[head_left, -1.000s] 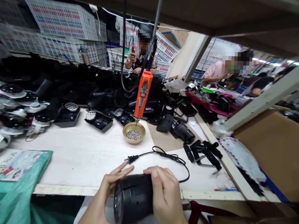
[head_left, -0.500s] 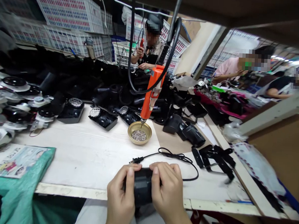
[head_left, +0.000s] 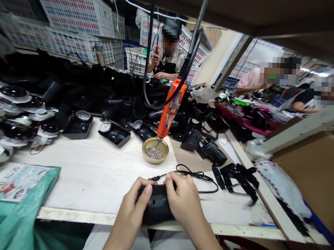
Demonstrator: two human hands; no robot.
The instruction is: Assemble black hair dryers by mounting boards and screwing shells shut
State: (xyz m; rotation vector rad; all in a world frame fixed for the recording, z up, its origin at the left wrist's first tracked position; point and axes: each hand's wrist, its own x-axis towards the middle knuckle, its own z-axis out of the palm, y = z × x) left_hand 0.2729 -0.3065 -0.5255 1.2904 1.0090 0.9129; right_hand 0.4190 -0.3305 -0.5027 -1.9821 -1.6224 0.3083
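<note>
A black plastic housing point(head_left: 158, 206) with a small hole in its face is held between both hands at the front edge of the table. My left hand point(head_left: 135, 201) grips its left end, thumb along the top. My right hand point(head_left: 182, 196) is closed around the right end, fingertips at the far upper edge. A black power cord point(head_left: 199, 175) with a plug lies looped just behind the housing. Beyond it, an orange electric screwdriver point(head_left: 170, 110) hangs with its tip over a brass-coloured bowl of small screws point(head_left: 155, 154).
Black half shells point(head_left: 114, 133) lie left of the bowl, white-and-black round parts point(head_left: 15, 128) at far left. Black brackets point(head_left: 237, 179) and dark housings point(head_left: 210, 147) rest at right. A green cloth point(head_left: 40, 193) drapes the front left edge. Co-workers sit beyond the table.
The housing has been turned, so a face with a small hole now shows. My right hand has shifted its hold toward the far upper edge. The view has moved slightly.
</note>
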